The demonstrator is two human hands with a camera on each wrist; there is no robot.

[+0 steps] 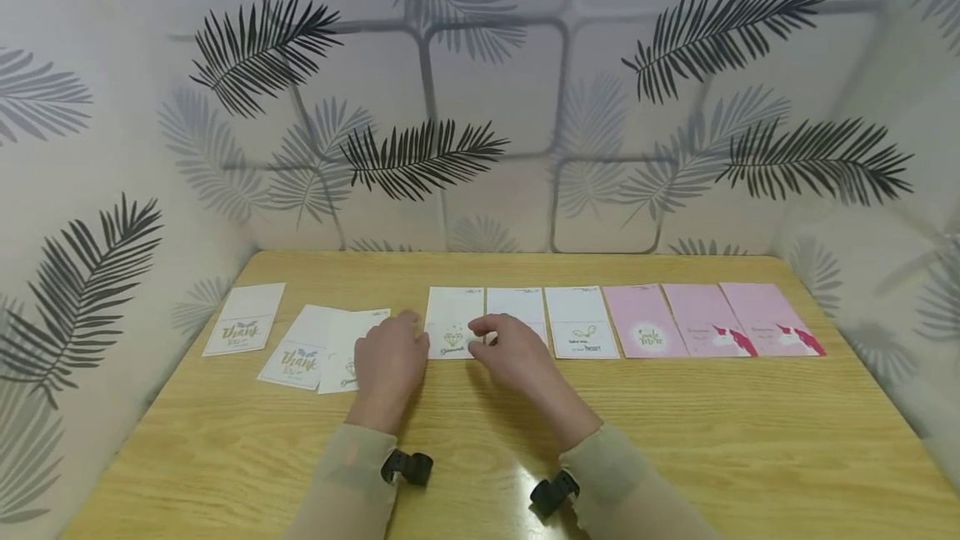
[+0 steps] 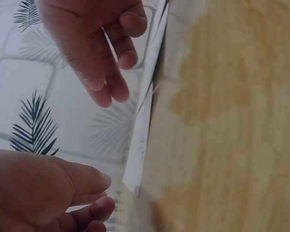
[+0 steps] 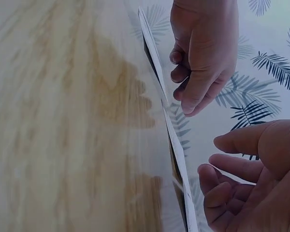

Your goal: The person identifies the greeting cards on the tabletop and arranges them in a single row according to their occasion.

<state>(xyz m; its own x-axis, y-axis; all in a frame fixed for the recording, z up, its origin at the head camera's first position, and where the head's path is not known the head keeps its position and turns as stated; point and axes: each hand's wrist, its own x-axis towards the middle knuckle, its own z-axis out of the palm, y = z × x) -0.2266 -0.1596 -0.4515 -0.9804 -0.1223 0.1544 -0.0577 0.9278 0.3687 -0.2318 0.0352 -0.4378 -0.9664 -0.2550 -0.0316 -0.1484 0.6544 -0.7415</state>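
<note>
Both hands hover at a row of folded greeting cards. My left hand [image 1: 393, 361] is beside a white card with a gold diamond [image 1: 337, 352], partly hiding it; its fingers are loosely bent. My right hand [image 1: 517, 357] hangs over a white card [image 1: 515, 301], most of whose print it hides, with thumb and fingers apart. Between the hands lies another white diamond card [image 1: 454, 319]. In the left wrist view the left hand [image 2: 48, 193] shows nothing in its fingers. The right wrist view shows the right hand [image 3: 256, 179] likewise holding nothing, close to the cards' edges.
At left lie two white "thank you" cards [image 1: 243, 319] [image 1: 300, 348], the second touching the left diamond card. Right of centre are a white "heart" card [image 1: 581, 315], a pink "smile more" card [image 1: 641, 311] and two pink unicorn cards [image 1: 701, 307] [image 1: 761, 307]. A patterned wall [image 1: 495, 207] borders the wooden table [image 1: 675, 440].
</note>
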